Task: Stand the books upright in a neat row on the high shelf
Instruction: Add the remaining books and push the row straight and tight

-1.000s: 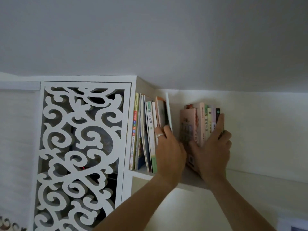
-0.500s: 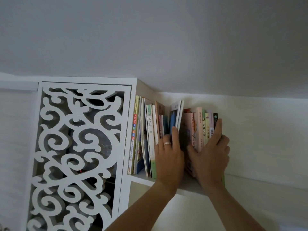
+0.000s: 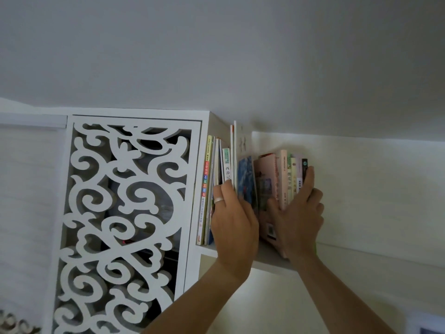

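Observation:
On the high white shelf (image 3: 267, 262), a left group of books (image 3: 218, 179) stands against the cabinet side. Beside it, a tall thin white book (image 3: 234, 150) rises above the rest. My left hand (image 3: 232, 220) presses straight fingers against these spines; its thumb is hidden. A blue book (image 3: 246, 183) leans in the gap between my hands. My right hand (image 3: 299, 215) clasps the pink and pale right group of books (image 3: 280, 179), thumb on its left face and fingers along the black spine at its right end.
A white cabinet door with carved scroll openwork (image 3: 125, 213) fills the left. The ceiling hangs close above the books. A bare white wall (image 3: 373, 189) runs right of the shelf, where the shelf board continues.
The tall white book went from leaning right to standing upright against the left group. The blue book is now uncovered in the gap. My right hand stayed on the right group.

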{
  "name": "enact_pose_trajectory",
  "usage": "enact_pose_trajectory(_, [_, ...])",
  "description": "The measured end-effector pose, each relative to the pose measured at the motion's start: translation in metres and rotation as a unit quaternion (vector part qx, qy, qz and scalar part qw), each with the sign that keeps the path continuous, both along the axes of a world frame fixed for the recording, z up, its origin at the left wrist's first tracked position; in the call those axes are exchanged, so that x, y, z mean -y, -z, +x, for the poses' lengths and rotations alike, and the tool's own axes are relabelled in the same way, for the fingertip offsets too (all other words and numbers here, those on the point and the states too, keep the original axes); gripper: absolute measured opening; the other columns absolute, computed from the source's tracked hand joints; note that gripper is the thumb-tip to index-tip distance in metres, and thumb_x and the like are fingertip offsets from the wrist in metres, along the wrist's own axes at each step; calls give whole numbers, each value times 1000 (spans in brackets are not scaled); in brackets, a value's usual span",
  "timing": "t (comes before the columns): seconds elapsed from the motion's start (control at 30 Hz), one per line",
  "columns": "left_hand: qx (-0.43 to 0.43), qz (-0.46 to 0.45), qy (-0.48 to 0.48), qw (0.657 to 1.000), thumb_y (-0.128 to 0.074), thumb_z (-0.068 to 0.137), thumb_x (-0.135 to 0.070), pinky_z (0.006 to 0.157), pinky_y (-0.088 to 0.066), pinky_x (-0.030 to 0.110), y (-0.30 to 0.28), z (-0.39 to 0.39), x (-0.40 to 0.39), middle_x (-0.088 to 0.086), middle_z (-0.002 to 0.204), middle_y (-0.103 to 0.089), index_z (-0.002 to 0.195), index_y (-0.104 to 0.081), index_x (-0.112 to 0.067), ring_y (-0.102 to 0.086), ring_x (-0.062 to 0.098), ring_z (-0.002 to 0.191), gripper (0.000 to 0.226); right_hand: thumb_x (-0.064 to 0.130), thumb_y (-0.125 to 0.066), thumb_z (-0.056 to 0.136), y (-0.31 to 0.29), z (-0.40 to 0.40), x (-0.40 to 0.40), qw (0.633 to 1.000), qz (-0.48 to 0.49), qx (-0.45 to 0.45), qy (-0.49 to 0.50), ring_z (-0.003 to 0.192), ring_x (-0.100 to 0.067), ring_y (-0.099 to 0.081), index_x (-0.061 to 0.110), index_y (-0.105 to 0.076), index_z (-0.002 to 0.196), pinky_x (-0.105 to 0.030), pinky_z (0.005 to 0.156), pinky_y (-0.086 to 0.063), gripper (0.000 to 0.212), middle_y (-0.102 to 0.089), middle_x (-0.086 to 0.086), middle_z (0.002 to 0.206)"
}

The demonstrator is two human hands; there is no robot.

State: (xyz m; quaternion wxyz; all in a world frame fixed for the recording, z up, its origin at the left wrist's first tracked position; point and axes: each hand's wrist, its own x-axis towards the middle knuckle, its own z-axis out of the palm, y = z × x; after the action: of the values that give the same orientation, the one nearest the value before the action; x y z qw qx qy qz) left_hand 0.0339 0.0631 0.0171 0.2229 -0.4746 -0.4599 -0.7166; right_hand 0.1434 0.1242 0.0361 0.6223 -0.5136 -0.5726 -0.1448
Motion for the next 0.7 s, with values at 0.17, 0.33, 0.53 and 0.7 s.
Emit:
enact_pose_trajectory(0.17, [11,27,12,1000,-43,106,-22,66,-65,34,-6,-15,26,11,127,-55,122,-41,-17,-67,24,105,17,60,-67,81,4,-48,2,999,-11,26,37,95,-34,-53,14,-21,159,-44,74,-48,101,-50,-18,122])
enact_pose_trajectory(0.33, [5,22,14,1000,-47,105,-12,61,-64,33,-9,-26,41,8,126,-52,121,-43,-14,-65,22,104,17,68,-48,93,9,-42,-2,997,-1,77,20,107,-35,-51,14,-13,161,-49,84,-49,94,-44,-19,135])
enact_pose_trajectory(0.53, [-29,30,7,999,-47,104,-9,62,-63,33,-9,-14,69,7,125,-50,119,-39,-20,-63,21,97,21,66,-55,92,17,-28,-1,989,-5,147,-7,128,-45,-46,18,1,163,-58,98,-49,102,-22,-23,159])
enact_pose_trajectory(0.7, [-89,-27,22,995,-47,106,-17,55,-61,28,-8,-22,74,4,132,-58,158,-10,-47,-59,4,70,70,60,-58,92,26,-35,-2,987,-19,152,52,124,-46,-49,19,-1,163,-57,94,-53,99,-23,-28,158])
